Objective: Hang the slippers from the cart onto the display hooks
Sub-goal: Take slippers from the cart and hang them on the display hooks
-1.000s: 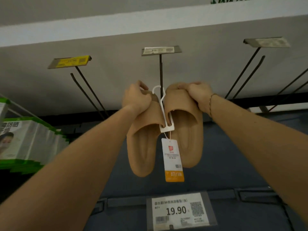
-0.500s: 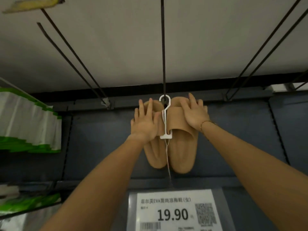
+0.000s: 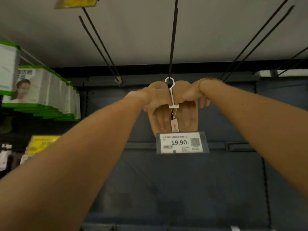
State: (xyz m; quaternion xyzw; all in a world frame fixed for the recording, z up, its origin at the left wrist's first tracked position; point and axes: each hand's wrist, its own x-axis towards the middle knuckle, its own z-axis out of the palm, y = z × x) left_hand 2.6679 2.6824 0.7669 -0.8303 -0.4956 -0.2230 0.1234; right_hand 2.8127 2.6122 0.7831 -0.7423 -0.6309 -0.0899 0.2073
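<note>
Price label (image 3: 181, 142) reads 19.90, barcode at lower left, QR code at right, clipped in front of dark blue back panel (image 3: 166, 189). Stack of green-edged white packs (image 3: 45, 90) on left, printed with a masked face. Yellow tag (image 3: 75, 2) top left, yellow sign (image 3: 41, 144) lower left.

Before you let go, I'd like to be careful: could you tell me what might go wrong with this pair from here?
1. The white hanger has its loop around the centre display hook, but how well it is seated is unclear; letting go abruptly could set the tan slippers swinging.
2. Both the left hand and right hand press on the pair; uneven pressure might twist it on the hanger.
3. The hang tag dangles by the price label and could snag.
</note>
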